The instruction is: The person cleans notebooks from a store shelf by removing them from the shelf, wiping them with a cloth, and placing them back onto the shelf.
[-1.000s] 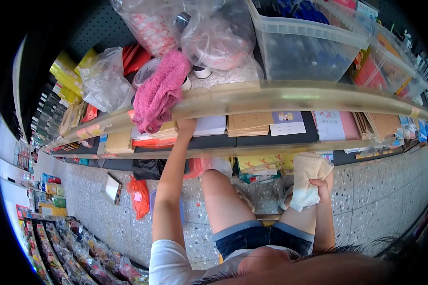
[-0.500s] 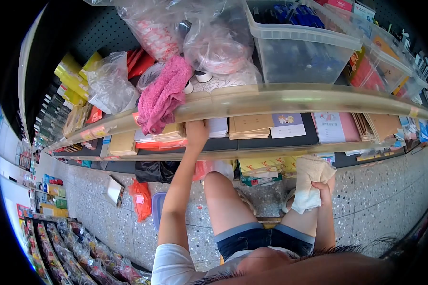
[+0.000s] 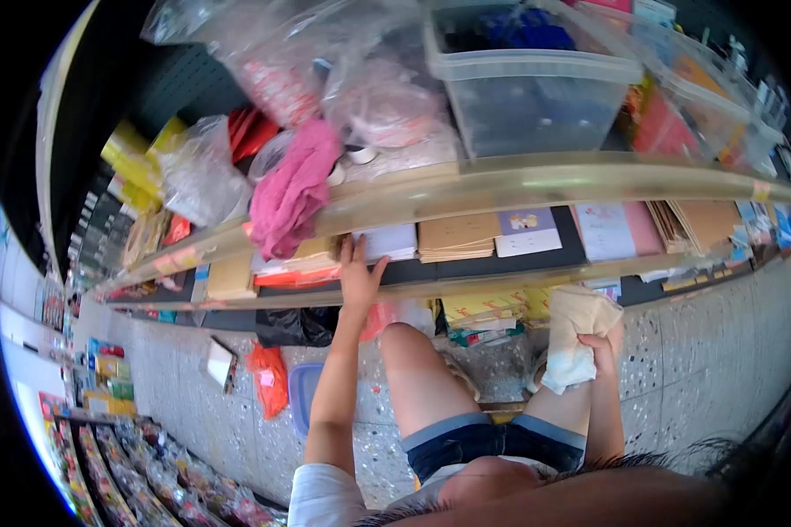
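Note:
My left hand reaches into the middle shelf with its fingers apart. Its fingertips are at a stack of white notebooks, beside a pile of brown paper booklets; whether they press on the stack I cannot tell. Over by my knee, my right hand grips a cream cloth, bunched and hanging down. Farther right along the shelf from my left hand lie brown envelopes and a purple and white booklet.
A pink towel hangs over the upper shelf's front rail. Above stand a clear plastic bin of blue pens and some plastic bags. On the floor are an orange bag and a bluish basin.
My left hand has drawn back a little from under the rail, and its fingers now show spread. The right hand keeps the cloth almost where it was. The view has shifted slightly.

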Demonstrator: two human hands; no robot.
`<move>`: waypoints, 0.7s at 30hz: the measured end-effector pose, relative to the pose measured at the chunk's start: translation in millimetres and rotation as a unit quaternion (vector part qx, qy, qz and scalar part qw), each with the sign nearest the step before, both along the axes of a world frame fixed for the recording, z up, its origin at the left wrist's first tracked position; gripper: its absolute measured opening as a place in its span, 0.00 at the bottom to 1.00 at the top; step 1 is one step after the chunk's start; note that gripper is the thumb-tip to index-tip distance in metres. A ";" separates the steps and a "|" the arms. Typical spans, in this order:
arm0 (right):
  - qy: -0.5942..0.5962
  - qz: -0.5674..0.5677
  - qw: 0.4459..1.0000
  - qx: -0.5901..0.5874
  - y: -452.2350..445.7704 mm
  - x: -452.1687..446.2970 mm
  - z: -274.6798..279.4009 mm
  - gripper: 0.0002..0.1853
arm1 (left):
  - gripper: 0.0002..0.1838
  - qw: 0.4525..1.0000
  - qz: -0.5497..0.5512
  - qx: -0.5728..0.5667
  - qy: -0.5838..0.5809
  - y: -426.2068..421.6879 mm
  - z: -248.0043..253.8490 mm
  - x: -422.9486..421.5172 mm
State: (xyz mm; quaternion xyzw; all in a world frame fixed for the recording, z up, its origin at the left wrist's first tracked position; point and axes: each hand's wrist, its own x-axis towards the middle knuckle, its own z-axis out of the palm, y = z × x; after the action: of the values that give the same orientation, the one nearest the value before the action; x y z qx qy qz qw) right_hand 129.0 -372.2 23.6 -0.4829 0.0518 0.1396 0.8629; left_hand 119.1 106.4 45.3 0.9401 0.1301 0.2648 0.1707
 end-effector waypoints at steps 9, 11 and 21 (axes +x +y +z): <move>0.007 -0.063 0.998 0.005 -12.0 -3.5 -12.9 0.43 | 0.22 0.992 0.025 0.047 -0.118 -76.5 10.4 7.5; 0.074 -0.013 0.995 0.068 -15.5 -8.7 0.9 0.41 | 0.16 0.993 -0.017 -0.117 -0.003 -131.5 21.5 14.9; 0.139 0.058 0.974 0.170 -37.1 -10.6 -13.7 0.35 | 0.10 0.949 -0.255 -0.178 0.046 -315.1 1.6 173.0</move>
State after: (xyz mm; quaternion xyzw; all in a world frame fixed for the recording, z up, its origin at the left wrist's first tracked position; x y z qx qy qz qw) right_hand 118.4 -409.4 10.0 -0.3067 0.1190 0.2622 0.9072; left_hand 292.1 -208.7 46.9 0.9073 -0.0615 0.1417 0.3912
